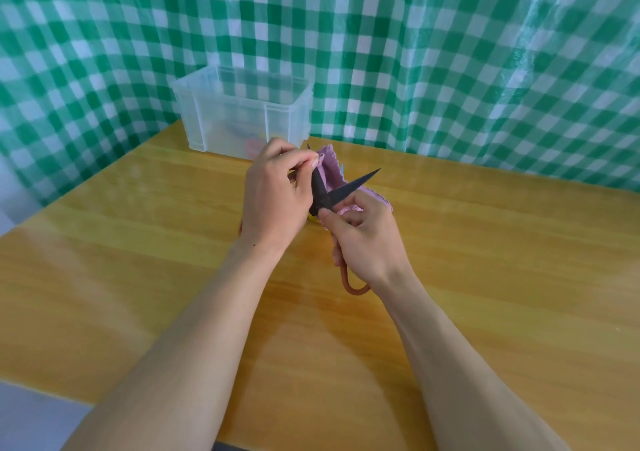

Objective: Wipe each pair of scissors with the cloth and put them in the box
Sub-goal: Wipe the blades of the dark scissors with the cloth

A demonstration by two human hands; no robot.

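A pair of black-bladed scissors (349,185) with reddish-brown loop handles is held open above the table, its two blades spread in a V. My right hand (367,239) grips the scissors near the pivot, and one handle loop hangs out below my wrist. My left hand (273,197) pinches a pink cloth (332,166) against the left blade. The cloth drapes behind the blades and under my right hand. A clear plastic box (242,111) stands at the back of the table; coloured shapes show blurred through its wall near the bottom.
The wooden table (138,260) spans the view, with its front edge at the lower left. A green and white checked sheet (450,52) hangs behind the table and box. Something yellow peeks out under my hands.
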